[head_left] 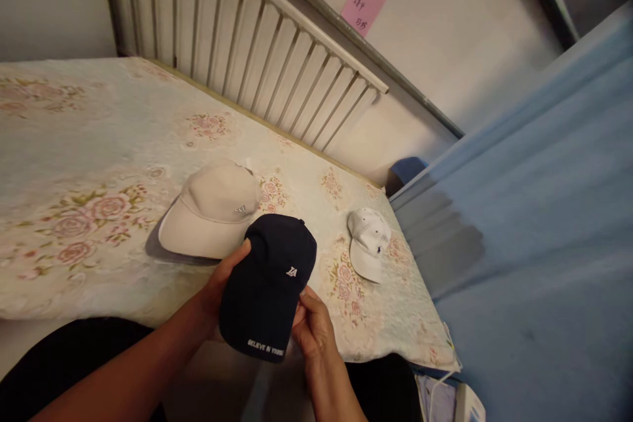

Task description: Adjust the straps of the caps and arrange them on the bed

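Hands are both gripping one navy cap (pixel 270 283), which is sitting in the air just over the near edge of the bed (pixel 74 145), between the mattress and the person's lap. The left hand (pixel 222 283) is closing on the cap's left side, thumb lying on top of the crown edge and fingers hidden underneath. The right hand (pixel 311 326) is pinching the right side where brim meets crown, fingertips curling onto the cloth. The cap's long axis is running from the brim, which is pointing down toward the person with white lettering along its edge, up to the crown, which is pointing away toward the bed and leaning slightly right. Both hands are equally close, each already touching, one on each flank of that axis. A beige cap (pixel 212 211) is lying on the bed just beyond the left hand, its brim partly tucked behind the navy crown. A white cap (pixel 368 244) is lying well apart to the right, nearer the right hand. A slatted rail (pixel 247 33) is running along the bed's far side, with a pink note (pixel 362 5) on the wall above it.
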`<state>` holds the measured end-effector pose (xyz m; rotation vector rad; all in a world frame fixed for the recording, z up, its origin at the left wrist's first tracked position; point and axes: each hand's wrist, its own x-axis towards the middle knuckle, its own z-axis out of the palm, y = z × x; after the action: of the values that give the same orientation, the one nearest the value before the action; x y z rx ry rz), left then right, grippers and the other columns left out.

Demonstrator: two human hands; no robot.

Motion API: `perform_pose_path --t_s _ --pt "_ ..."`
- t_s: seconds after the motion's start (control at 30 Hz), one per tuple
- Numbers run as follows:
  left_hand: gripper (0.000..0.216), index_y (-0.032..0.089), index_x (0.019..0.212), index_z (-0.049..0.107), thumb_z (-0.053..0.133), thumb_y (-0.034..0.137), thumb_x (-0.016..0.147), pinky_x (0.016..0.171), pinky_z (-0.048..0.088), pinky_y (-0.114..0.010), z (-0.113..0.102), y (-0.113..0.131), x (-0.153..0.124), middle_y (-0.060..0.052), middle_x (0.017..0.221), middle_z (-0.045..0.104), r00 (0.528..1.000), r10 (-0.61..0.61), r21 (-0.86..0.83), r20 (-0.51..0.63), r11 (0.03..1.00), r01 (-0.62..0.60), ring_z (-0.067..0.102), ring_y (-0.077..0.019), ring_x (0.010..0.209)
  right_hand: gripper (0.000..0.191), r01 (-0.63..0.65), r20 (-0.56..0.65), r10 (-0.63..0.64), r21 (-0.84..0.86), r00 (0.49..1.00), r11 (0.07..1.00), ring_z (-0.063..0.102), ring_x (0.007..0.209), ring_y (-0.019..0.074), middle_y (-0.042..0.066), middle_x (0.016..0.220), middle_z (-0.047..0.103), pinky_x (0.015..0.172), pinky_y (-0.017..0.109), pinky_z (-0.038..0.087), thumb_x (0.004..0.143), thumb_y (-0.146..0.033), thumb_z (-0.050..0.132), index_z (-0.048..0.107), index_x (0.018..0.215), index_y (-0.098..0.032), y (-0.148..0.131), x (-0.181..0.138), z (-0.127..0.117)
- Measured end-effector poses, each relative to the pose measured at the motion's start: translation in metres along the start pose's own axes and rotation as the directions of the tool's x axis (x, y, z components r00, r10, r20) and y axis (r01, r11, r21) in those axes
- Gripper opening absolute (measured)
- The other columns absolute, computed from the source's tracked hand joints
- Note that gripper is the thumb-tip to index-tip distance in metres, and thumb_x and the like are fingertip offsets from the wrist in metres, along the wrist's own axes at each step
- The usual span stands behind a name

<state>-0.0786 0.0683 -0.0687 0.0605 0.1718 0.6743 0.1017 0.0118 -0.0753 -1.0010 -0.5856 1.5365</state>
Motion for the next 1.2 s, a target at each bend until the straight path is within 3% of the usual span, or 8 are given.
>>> perform_pose_path --t_s 0.17,0.37,0.53,0.73,0.87,1.03,1.2 --pt "0.056 0.013 0.126 0.059 0.050 0.051 0.087 0.093 0.048 -0.050 0.003 0.000 0.005 -0.014 0.108 0.072 0.999 0.039 0.011 -0.023 0.999 -0.038 0.062 -0.0367 0.108 0.029 -0.001 0.003 0.001 0.036 1.000 0.999 0.067 0.097 0.0204 0.005 0.102 0.073 0.095 0.038 0.048 0.072 -0.021 0.064 0.066 0.101 -0.021 0.000 0.001 -0.003" --pt "0.057 0.011 0.125 0.060 0.053 0.051 0.085 0.090 0.050 -0.049 0.005 0.000 0.010 -0.015 0.106 0.072 0.986 0.112 0.043 -0.128 0.993 -0.107 0.065 -0.0357 0.102 0.028 -0.013 0.001 0.013 0.049 1.000 0.999 0.068 0.090 0.0191 0.002 0.094 0.074 0.093 0.035 0.049 0.070 -0.018 0.065 0.067 0.097 -0.021 0.009 0.007 -0.012" --pt "0.054 0.012 0.127 0.059 0.053 0.047 0.086 0.094 0.048 -0.049 0.000 0.004 0.018 -0.015 0.110 0.070 0.987 0.152 0.018 -0.061 0.988 -0.151 0.064 -0.0344 0.105 0.030 -0.026 -0.004 0.026 0.066 1.000 0.997 0.068 0.088 0.0155 0.001 0.098 0.074 0.095 0.031 0.047 0.070 -0.016 0.063 0.067 0.100 -0.022 0.014 0.010 -0.020" --pt "0.052 0.012 0.128 0.057 0.053 0.043 0.086 0.096 0.047 -0.050 -0.004 0.005 0.021 -0.015 0.112 0.070 0.988 0.127 -0.023 -0.085 0.991 -0.129 0.063 -0.0343 0.107 0.034 0.001 -0.021 -0.001 0.011 1.000 1.000 0.068 0.093 0.0228 0.005 0.101 0.074 0.088 0.038 0.052 0.069 -0.021 0.062 0.065 0.103 -0.020 0.016 0.013 -0.024" --pt "0.053 0.011 0.129 0.057 0.055 0.041 0.086 0.097 0.046 -0.049 -0.003 0.005 0.020 -0.015 0.111 0.070 0.988 0.113 -0.022 -0.102 0.993 -0.116 0.064 -0.0338 0.106 0.030 -0.008 -0.002 0.008 0.042 1.000 0.999 0.069 0.093 0.0208 0.005 0.100 0.074 0.089 0.036 0.052 0.071 -0.021 0.062 0.065 0.101 -0.020 0.019 0.016 -0.026" --pt "0.057 0.012 0.133 0.053 0.049 0.047 0.088 0.100 0.044 -0.050 -0.006 0.005 0.020 -0.014 0.110 0.071 0.993 0.113 -0.012 -0.046 0.993 -0.114 0.063 -0.0335 0.108 0.030 0.003 -0.040 0.000 0.073 0.999 0.997 0.068 0.096 0.0201 0.003 0.100 0.074 0.095 0.037 0.049 0.071 -0.021 0.064 0.065 0.101 -0.020 0.020 0.018 -0.028" --pt "0.050 0.011 0.133 0.052 0.047 0.038 0.091 0.100 0.044 -0.045 -0.012 0.005 0.020 -0.013 0.106 0.072 0.990 0.139 0.047 0.005 0.989 -0.139 0.063 -0.0311 0.109 0.027 0.086 -0.077 -0.092 -0.080 0.993 0.993 0.069 0.094 0.0258 0.004 0.091 0.075 0.087 0.043 0.053 0.068 -0.026 0.067 0.067 0.095 -0.021 0.018 0.019 -0.031"
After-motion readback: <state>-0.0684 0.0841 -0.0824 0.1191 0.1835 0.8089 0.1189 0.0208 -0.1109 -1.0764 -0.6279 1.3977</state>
